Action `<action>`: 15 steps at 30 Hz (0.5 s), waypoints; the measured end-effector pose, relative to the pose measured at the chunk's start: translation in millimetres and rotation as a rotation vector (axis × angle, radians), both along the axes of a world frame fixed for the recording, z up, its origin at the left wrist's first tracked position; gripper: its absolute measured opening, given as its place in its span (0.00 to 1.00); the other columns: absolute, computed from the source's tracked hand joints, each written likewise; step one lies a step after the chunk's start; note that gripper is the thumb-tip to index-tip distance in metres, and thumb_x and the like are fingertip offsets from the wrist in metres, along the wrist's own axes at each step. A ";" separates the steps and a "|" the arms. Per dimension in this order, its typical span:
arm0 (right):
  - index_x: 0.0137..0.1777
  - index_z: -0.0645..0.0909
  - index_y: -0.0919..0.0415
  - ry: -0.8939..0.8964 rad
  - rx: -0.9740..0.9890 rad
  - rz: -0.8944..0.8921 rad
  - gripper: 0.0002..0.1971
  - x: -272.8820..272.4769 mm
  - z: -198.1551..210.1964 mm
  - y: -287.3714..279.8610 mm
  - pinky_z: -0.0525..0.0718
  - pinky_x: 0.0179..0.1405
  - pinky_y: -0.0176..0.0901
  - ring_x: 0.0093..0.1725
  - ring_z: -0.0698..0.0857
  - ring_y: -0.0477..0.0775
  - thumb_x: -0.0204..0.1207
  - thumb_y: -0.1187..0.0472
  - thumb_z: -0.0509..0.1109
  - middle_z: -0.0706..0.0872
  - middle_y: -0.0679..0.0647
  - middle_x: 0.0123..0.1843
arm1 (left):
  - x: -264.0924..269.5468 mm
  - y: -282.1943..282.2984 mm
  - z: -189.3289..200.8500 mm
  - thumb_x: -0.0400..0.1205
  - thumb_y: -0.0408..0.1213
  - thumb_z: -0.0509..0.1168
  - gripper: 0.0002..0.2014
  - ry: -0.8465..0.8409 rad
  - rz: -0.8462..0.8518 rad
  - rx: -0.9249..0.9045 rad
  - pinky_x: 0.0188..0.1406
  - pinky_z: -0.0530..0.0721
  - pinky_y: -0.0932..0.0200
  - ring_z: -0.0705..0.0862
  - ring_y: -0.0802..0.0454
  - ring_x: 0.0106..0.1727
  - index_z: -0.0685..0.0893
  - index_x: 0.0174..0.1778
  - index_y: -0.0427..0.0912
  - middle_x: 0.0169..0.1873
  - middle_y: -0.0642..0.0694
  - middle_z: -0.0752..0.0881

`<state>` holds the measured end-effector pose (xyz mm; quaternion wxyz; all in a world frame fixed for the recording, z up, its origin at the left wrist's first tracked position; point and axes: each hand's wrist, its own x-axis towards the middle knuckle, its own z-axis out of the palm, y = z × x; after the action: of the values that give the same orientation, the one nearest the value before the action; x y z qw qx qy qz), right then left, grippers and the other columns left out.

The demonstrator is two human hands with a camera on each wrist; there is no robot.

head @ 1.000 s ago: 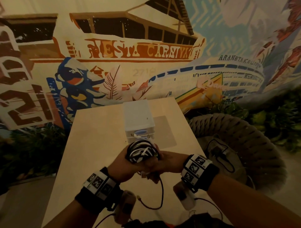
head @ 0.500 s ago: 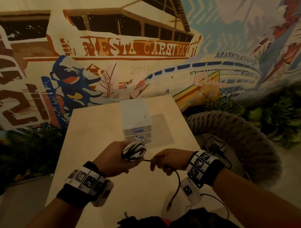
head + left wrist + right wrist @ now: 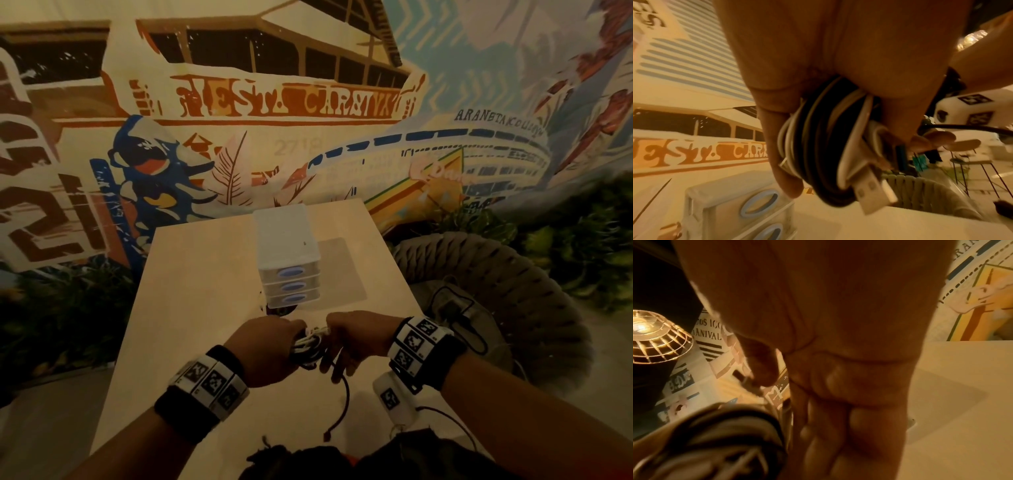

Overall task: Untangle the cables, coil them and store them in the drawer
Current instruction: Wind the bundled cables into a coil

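left hand (image 3: 270, 346) curled round coiled black-and-white cables (image 3: 308, 344), above table near edge. right hand (image 3: 356, 337) pinching loose black tail (image 3: 346, 401), hanging toward body. drawer unit (image 3: 289, 263) straight ahead, all 3 drawers closed; both hands about equally near.

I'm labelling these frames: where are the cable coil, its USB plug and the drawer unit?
cable coil (image 3: 818, 146), left wrist view, on its black loops.
USB plug (image 3: 873, 193), left wrist view, on its metal shell.
drawer unit (image 3: 284, 236), head view, on its top.
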<state>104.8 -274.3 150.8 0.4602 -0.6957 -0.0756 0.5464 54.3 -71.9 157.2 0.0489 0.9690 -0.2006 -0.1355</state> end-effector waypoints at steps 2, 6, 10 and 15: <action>0.58 0.85 0.67 0.114 0.018 0.052 0.25 3.4 3.1 -0.5 0.84 0.55 0.51 0.48 0.91 0.64 0.75 0.49 0.56 0.90 0.64 0.54 | -1.8 -3.9 0.5 0.85 0.48 0.61 0.10 0.022 -0.008 0.098 0.45 0.83 0.53 0.85 0.46 0.46 0.79 0.57 0.47 0.48 0.47 0.87; 0.67 0.84 0.67 0.009 -0.095 0.227 0.32 9.9 8.6 3.2 0.87 0.62 0.53 0.55 0.90 0.62 0.75 0.40 0.73 0.90 0.63 0.60 | -3.9 -15.7 3.2 0.86 0.47 0.59 0.11 0.048 -0.047 0.201 0.48 0.85 0.52 0.86 0.44 0.47 0.81 0.58 0.48 0.46 0.47 0.88; 0.66 0.85 0.63 -0.183 -0.197 0.282 0.32 15.9 17.4 7.2 0.90 0.58 0.51 0.55 0.92 0.56 0.68 0.43 0.82 0.91 0.55 0.56 | -5.1 -27.5 2.1 0.86 0.47 0.59 0.11 0.048 -0.090 0.245 0.43 0.83 0.53 0.86 0.45 0.44 0.82 0.58 0.49 0.44 0.48 0.88; 0.69 0.83 0.53 -0.287 -0.207 0.401 0.31 9.1 20.7 20.7 0.89 0.60 0.51 0.58 0.89 0.52 0.66 0.48 0.85 0.90 0.51 0.60 | -2.3 -30.2 -0.8 0.85 0.54 0.61 0.14 0.016 -0.020 0.229 0.37 0.81 0.57 0.86 0.48 0.38 0.86 0.54 0.49 0.39 0.49 0.88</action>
<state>113.8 -253.6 171.6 0.2535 -0.7806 -0.2201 0.5272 52.0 -102.1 156.5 -0.0620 0.9651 -0.1930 -0.1660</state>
